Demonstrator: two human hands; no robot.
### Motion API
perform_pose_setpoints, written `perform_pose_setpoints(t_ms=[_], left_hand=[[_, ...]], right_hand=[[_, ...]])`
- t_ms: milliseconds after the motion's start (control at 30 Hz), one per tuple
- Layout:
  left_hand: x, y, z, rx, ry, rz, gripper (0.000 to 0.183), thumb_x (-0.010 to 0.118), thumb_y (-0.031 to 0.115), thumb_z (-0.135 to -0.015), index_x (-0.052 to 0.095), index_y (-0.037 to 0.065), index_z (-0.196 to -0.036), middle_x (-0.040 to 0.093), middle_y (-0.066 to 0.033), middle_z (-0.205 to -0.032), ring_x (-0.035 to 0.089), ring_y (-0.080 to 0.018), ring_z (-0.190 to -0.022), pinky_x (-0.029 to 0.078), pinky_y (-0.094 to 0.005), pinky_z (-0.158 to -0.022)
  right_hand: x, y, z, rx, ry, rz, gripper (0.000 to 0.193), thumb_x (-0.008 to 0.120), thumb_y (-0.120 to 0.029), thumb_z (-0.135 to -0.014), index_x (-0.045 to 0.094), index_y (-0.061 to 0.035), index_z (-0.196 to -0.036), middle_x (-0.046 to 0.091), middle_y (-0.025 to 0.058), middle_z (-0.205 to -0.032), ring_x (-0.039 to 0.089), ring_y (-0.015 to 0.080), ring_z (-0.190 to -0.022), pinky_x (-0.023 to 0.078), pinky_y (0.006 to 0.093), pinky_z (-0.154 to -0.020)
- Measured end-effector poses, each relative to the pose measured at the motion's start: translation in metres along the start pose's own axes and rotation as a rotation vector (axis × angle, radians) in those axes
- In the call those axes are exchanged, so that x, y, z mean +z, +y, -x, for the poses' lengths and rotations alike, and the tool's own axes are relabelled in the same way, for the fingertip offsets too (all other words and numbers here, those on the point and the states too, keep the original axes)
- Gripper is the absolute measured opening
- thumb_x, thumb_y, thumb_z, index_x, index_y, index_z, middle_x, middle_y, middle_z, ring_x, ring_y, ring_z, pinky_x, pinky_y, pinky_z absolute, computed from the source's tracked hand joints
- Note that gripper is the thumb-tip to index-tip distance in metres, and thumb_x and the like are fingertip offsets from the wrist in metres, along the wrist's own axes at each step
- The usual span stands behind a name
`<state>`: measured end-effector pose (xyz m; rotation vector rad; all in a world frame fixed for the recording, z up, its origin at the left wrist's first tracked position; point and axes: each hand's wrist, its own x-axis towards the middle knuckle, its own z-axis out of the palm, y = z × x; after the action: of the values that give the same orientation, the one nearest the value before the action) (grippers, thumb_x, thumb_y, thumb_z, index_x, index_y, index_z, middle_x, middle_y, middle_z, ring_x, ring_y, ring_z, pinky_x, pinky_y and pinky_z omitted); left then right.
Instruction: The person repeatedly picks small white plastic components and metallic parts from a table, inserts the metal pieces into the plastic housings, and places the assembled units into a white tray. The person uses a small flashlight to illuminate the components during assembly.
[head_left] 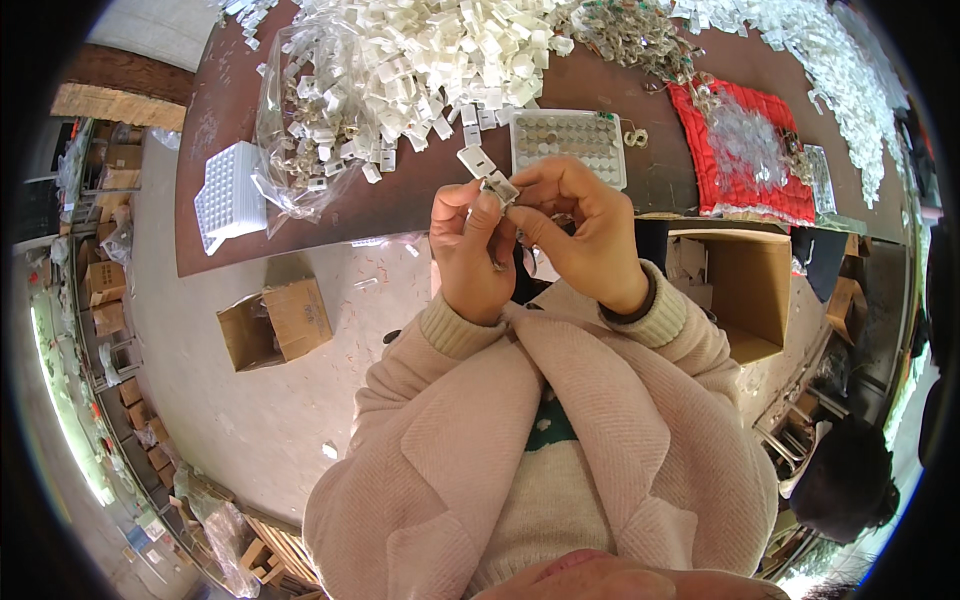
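Brown table (420, 200) is heaped with white clips (450, 50). Above its edge, one small clip (500, 186) is pinched between left hand (470, 250) and right hand (585, 230), lifted close for fingertip handling.

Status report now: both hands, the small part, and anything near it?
Left hand and right hand both pinch the small white clip. Held above table edge. Filled tray just behind; nothing blocking.

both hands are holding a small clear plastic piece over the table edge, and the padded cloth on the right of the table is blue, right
Not quite: the padded cloth is red, not blue, as the head view shows. The rest stands: the left hand and right hand hold the small clear plastic piece over the table edge.
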<state>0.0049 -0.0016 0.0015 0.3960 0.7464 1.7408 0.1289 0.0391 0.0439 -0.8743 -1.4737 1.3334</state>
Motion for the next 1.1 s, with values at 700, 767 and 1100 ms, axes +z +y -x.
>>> perform_pose_setpoints(t_ms=[700, 767, 1100], left_hand=[[-0.039, -0.009, -0.008, -0.113, 0.037, -0.116, 0.010, 0.061, 0.010, -0.100, 0.060, 0.007, -0.109, 0.071, -0.0146, -0.102, 0.051, -0.0069, -0.064, 0.035, -0.0153, -0.047], [-0.039, -0.008, -0.011, -0.106, 0.032, -0.097, 0.010, 0.061, 0.011, -0.100, 0.060, 0.007, -0.109, 0.071, -0.0154, -0.103, 0.051, -0.0071, -0.064, 0.035, -0.0156, -0.046], [-0.044, 0.000, -0.020, -0.101, -0.009, -0.008, 0.011, 0.064, 0.007, -0.097, 0.061, 0.010, -0.107, 0.072, -0.0151, -0.099, 0.048, -0.0055, -0.060, 0.032, -0.0169, -0.046]], right_hand=[[-0.035, 0.034, -0.017, -0.230, 0.201, 0.644, 0.017, 0.071, -0.002, -0.086, 0.073, -0.0065, -0.102, 0.071, 0.0113, -0.091, 0.069, 0.0291, -0.079, 0.055, 0.0353, -0.069], [-0.034, 0.044, -0.025, -0.287, 0.170, 0.742, 0.019, 0.071, 0.000, -0.086, 0.074, -0.0063, -0.103, 0.071, 0.0112, -0.092, 0.069, 0.0272, -0.079, 0.054, 0.0331, -0.069], [-0.013, 0.073, -0.047, -0.387, 0.105, 1.081, 0.020, 0.071, -0.005, -0.084, 0.073, -0.0112, -0.103, 0.066, 0.0077, -0.089, 0.066, 0.0276, -0.080, 0.053, 0.0394, -0.069]])
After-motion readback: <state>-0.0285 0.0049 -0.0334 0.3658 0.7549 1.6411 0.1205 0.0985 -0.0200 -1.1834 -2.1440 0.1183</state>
